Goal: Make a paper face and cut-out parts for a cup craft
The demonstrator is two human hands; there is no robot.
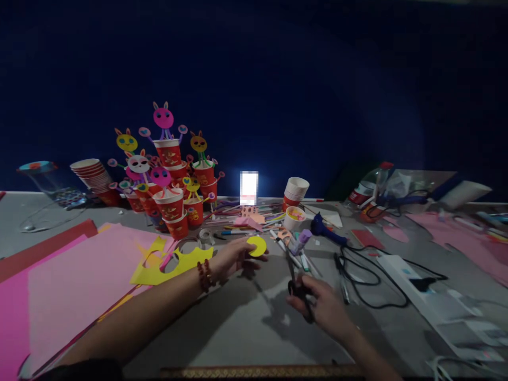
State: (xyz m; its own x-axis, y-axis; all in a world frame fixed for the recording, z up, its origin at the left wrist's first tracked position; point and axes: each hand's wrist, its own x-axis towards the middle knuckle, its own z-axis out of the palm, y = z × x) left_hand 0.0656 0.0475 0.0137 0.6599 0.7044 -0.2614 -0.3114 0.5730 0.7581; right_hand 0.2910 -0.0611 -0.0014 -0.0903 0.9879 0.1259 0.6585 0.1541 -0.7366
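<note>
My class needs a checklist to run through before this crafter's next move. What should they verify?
1. Yellow disc held in the left hand: ok.
2. Scissors held by the handles in the right hand: ok.
3. Scissors apart from the left hand: ok, a gap shows.
4. Scissors' blades shut: cannot tell, blurred.
5. Loose items kept away from the blades: not ok, markers and a purple-capped stick lie close.

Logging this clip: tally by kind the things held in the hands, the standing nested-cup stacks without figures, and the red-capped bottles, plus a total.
Yellow disc, in the left hand: 1
Scissors, in the right hand: 1
Nested-cup stacks (left stack, right stack): 2
Red-capped bottle: 1
Total: 5
</note>
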